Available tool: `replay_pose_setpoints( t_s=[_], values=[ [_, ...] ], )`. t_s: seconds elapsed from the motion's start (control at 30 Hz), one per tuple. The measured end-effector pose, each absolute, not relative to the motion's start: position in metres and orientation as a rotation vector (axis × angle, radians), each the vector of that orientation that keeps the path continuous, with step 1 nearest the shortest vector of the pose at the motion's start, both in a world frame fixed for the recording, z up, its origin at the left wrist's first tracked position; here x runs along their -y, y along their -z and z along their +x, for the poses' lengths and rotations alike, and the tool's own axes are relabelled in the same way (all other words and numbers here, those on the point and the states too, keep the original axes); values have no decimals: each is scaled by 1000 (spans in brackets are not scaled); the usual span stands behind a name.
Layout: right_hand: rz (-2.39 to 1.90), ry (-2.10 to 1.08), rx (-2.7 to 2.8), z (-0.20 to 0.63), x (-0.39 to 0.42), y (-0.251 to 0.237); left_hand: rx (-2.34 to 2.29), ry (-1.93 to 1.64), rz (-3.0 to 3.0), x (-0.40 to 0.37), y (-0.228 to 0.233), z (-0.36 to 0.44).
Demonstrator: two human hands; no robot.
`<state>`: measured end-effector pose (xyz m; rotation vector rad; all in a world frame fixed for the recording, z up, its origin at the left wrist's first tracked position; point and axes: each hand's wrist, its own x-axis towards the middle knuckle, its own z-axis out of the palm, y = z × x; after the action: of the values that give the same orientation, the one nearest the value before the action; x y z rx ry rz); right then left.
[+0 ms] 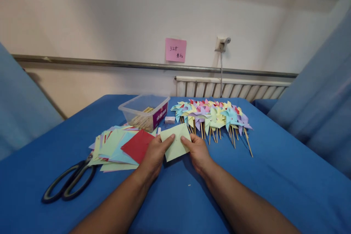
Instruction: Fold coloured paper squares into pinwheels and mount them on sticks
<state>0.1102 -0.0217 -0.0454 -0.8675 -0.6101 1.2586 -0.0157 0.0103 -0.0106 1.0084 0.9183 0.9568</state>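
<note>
A light green paper square lies on the blue table in front of me, and both hands hold it. My left hand pinches its left edge with the thumb on top. My right hand grips its right edge. Just left of it spreads a loose stack of coloured paper squares with a red sheet on top. Behind my right hand lies a row of finished paper pinwheels on wooden sticks.
Black-handled scissors lie at the left near the paper stack. A clear plastic box with wooden sticks stands behind the stack, a small white box beside it. A pink note and a wall socket are on the wall.
</note>
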Motion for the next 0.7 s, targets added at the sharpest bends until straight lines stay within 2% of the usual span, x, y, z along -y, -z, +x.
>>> replay_pose_setpoints(
  t_s=[0.7],
  values=[
    [-904,-1221,617,106,23,50,-958,-1034,1006,-10,14,-17]
  ],
)
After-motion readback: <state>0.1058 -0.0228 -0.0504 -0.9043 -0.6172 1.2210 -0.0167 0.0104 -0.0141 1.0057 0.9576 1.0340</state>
